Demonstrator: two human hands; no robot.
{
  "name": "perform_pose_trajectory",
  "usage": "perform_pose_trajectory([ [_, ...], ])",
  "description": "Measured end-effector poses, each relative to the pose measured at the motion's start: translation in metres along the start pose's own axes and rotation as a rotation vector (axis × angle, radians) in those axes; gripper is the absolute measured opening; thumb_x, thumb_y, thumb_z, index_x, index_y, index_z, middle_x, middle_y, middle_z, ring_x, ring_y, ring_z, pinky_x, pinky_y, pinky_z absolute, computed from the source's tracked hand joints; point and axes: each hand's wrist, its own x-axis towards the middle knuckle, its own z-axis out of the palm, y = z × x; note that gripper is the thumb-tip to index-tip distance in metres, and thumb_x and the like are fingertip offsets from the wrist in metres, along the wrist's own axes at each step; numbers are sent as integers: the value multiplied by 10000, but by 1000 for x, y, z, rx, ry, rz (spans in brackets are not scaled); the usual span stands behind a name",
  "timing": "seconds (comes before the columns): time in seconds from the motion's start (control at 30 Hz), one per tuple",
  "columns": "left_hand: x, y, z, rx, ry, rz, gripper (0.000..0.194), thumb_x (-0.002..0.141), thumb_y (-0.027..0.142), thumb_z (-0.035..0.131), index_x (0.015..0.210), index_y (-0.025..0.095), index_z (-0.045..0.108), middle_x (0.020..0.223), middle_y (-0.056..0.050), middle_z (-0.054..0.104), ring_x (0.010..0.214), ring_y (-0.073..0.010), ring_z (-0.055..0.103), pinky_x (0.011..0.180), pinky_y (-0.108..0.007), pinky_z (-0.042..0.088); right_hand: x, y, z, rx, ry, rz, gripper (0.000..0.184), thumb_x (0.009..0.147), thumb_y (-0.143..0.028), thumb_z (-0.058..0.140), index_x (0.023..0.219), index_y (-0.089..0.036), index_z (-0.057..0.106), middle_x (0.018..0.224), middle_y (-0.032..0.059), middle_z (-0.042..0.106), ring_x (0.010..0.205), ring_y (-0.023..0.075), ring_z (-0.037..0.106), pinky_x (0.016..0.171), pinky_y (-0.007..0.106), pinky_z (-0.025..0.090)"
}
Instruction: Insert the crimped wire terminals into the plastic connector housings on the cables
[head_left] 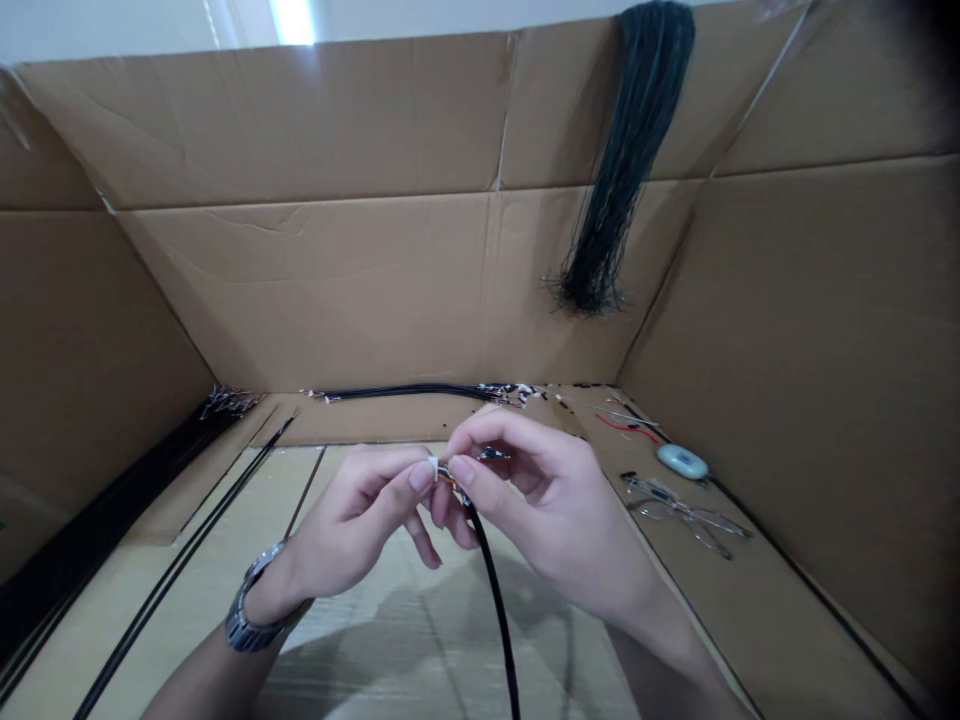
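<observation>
Near the middle of the view, my left hand (pixel 375 510) pinches a small white connector (pixel 433 468) between thumb and fingers. Close against it, the thumb and forefinger of my right hand (pixel 532 490) are closed on the thin coloured wires that come out of a black cable (pixel 491 575). This cable hangs down from my fingers toward the bottom edge of the view. Dark wire ends (pixel 493 454) show by my right fingers. The exact contact between wires and connector is hidden by my fingertips. A metal watch (pixel 255 605) is on my left wrist.
Cardboard walls (pixel 337 280) surround the table (pixel 360 650). Black cables (pixel 97 520) lie in a thick bundle at left, with more cables (pixel 405 390) along the back. Dark wires (pixel 630 150) hang over the back wall. At right lie eyeglasses (pixel 682 510) and a pale oval device (pixel 682 461).
</observation>
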Motion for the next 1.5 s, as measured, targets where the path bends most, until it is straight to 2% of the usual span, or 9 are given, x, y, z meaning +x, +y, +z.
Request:
perform_pose_trajectory([
  [0.13,0,2,0,1,-12,-30,400,1040,364,487,745,136,630,701,-44,688,577,-120,670,550,-202,614,0,0,-1,-81,7,-22,99,952,-202,625,854,-184,627,754,-23,642,569,95,639,587,252,526],
  [0.3,-1,2,1,-69,13,-40,399,1031,372,511,724,139,616,672,-24,663,590,-115,672,557,-182,611,0,2,0,-161,59,-185,99,936,-149,629,848,-195,630,811,-24,617,604,82,631,583,235,527],
  [0.37,-2,2,1,-107,15,-45,394,1033,367,507,731,138,617,684,-34,680,591,-115,671,551,-180,609,1,3,-2,-146,26,-213,92,937,-160,636,854,-199,631,830,-15,618,646,93,635,582,232,522],
  [0.57,-1,2,1,-156,10,-95,387,1028,377,510,748,133,619,759,-97,755,593,-125,672,546,-197,616,11,13,-14,136,-242,-73,111,963,-264,651,907,-182,602,829,9,641,612,93,600,610,262,512],
  [0.73,-1,1,2,-170,-9,-109,381,1027,377,515,755,134,624,790,-108,769,644,-133,695,554,-186,618,17,21,-20,383,-366,84,170,950,-291,684,899,-165,582,800,32,698,603,107,615,616,273,504],
  [0.83,-2,1,3,-175,-9,-126,381,1032,362,512,754,129,629,793,-97,764,616,-121,692,565,-180,621,20,22,-22,427,-417,107,149,958,-264,672,894,-156,593,830,47,721,626,110,634,645,279,523],
  [0.97,-3,0,2,-195,-9,-145,379,1025,359,527,751,125,641,765,-80,742,634,-136,708,556,-189,625,22,22,-26,375,-456,78,135,961,-261,671,905,-155,608,843,47,721,657,113,646,644,267,524],
  [1.37,1,-2,0,-171,28,-159,387,1014,355,549,752,108,691,746,-83,729,667,-171,719,525,-228,637,17,21,-25,271,-421,72,212,963,-349,666,911,-171,563,820,20,668,641,98,608,637,254,481],
  [1.5,2,-2,0,-141,31,-142,394,1025,349,532,777,101,711,756,-80,735,637,-155,704,531,-220,638,14,15,-25,127,-375,27,173,998,-336,607,937,-183,552,834,17,664,664,103,602,680,273,497],
])
